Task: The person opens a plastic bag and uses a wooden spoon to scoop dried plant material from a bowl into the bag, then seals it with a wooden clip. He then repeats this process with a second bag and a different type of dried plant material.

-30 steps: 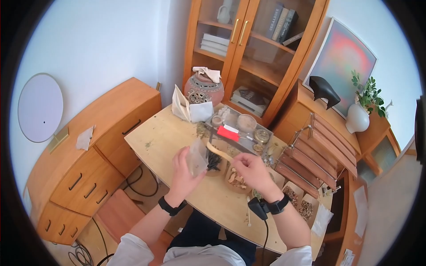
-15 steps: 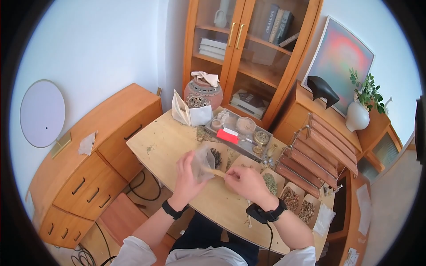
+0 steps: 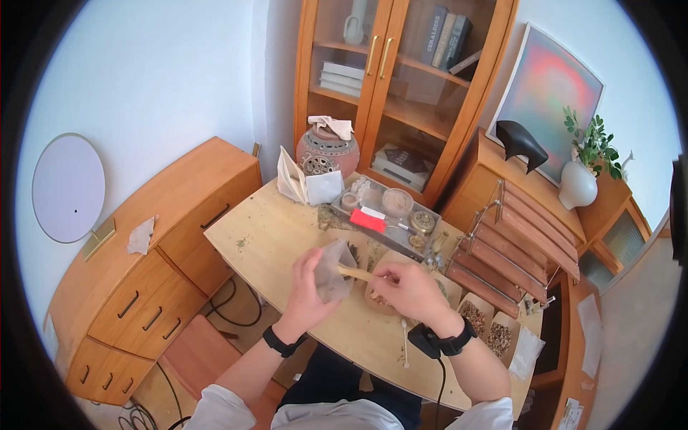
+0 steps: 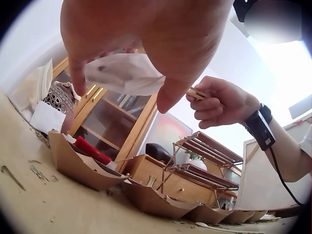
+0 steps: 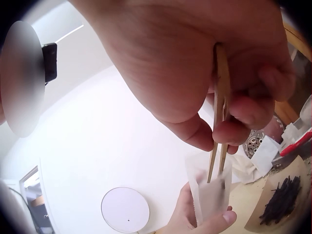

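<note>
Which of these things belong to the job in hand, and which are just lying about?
Likely part of the job:
Translucent bag, in the left hand
Wooden tweezers, in the right hand, tips at the bag
Paper tray of dark pieces

Apparently just lying about:
Patterned pot
Wooden rack
Black sculpture
White vase

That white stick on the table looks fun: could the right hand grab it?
Probably yes: the white stick lies uncovered near the right hand, though its fingers grip wooden tweezers.
</note>
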A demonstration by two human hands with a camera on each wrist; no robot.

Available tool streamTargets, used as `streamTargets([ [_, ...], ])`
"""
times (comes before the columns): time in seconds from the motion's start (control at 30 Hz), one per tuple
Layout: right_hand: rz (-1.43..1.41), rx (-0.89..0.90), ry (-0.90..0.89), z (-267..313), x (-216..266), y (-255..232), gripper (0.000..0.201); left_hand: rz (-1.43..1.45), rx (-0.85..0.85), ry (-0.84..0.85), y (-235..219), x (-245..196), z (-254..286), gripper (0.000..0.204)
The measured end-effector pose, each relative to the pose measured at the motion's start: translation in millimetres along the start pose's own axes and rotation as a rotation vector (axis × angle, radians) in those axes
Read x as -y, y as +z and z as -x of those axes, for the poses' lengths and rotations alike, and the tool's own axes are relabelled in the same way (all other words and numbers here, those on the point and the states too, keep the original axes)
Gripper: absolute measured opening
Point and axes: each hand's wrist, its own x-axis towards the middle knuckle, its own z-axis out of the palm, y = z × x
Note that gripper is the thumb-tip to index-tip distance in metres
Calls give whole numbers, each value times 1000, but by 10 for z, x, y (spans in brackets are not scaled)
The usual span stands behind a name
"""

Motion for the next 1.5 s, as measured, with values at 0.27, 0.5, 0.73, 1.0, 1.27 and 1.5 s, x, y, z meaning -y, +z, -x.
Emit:
streamTargets([
  [0.27, -490, 52, 118, 67, -194, -52, 30, 18, -26, -52, -13, 6, 18, 95],
  [0.5, -497, 13, 125, 22, -145, 211, 31, 111, 72, 38, 70, -401, 60, 100],
  [0.73, -725, -144, 171, 89, -138, 90, 19, 680, 77, -182, 147, -502, 177, 87],
  [1.0, -622, -47, 84, 190, -114, 183, 21, 1582, 282, -768, 68, -646, 46, 58],
  [1.27, -536, -3, 158, 518, -105, -243, 30, 1504, 7, -857, 164, -441, 157, 55],
  [1.5, -91, 156, 128, 783, 42, -510, 25, 1373, -93, -706, 191, -366, 177, 47],
])
